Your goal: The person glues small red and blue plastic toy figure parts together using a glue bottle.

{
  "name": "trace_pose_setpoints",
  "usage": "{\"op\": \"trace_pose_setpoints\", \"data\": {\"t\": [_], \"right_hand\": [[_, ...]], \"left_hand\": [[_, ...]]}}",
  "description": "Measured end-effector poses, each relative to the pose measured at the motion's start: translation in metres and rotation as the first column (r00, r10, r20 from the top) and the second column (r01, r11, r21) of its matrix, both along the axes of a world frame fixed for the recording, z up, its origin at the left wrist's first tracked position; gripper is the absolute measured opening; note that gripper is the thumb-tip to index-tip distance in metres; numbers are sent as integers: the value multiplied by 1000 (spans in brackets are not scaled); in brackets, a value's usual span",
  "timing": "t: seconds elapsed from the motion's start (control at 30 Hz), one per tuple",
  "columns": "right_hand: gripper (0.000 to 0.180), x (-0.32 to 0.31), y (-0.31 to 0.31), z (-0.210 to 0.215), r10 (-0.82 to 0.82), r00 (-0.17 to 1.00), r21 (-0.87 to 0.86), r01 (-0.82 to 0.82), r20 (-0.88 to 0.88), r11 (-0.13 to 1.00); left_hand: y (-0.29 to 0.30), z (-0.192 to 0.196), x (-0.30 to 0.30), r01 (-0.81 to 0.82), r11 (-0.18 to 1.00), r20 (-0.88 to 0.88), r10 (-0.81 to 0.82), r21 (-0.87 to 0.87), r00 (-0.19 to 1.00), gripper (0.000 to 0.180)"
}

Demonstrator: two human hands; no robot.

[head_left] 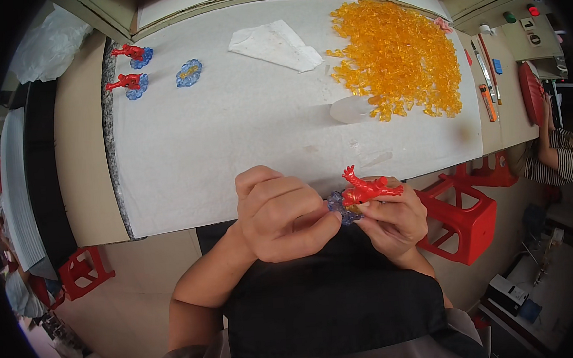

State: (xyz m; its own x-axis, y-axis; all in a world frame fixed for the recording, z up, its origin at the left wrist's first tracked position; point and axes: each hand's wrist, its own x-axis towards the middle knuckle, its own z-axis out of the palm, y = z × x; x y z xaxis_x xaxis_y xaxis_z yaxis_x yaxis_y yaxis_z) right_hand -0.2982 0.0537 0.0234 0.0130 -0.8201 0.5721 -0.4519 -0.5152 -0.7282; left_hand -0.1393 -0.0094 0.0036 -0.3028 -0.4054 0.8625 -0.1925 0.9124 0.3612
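Just past the near edge of the table, my right hand (397, 221) grips a small red plastic figurine (366, 190) with its limbs spread. A translucent blue, scalloped base (348, 216) sits against the figurine's lower part, with a bit of yellow between them. My left hand (281, 215) is closed, its thumb and forefinger pinching the left side of that base; the fingertips are partly hidden. At the far left of the table, a red figurine (123, 82) and another red figurine (131, 52) stand on blue bases. Beside them lies a blue base (189, 73) with a yellow piece on it.
A large heap of translucent orange-yellow pieces (400, 57) covers the far right of the white sheet (231, 130). A whitish translucent cup-like thing (350, 110) and folded white paper (275, 45) lie nearby. Tools include an orange-handled cutter (488, 103). Red stools (459, 221) stand at right.
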Motion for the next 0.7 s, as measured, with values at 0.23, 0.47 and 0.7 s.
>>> {"op": "trace_pose_setpoints", "data": {"t": [0.23, 0.47, 0.7], "right_hand": [[27, -1, -1, 1, -8, 1000, 10, 9, -26, 1000], [24, -5, -9, 6, 46, 999, 62, -44, -21, 997], [25, -3, -9, 11, 43, 998, 86, -40, -41, 996]], "left_hand": [[-4, 0, 1, 43, 999, 27, -44, 18, 999, 30], [-2, 11, 6, 67, 976, 207, -111, 209, 972, 31], [-4, 13, 5, 90, 972, 178, -130, 216, 975, 27]]}}
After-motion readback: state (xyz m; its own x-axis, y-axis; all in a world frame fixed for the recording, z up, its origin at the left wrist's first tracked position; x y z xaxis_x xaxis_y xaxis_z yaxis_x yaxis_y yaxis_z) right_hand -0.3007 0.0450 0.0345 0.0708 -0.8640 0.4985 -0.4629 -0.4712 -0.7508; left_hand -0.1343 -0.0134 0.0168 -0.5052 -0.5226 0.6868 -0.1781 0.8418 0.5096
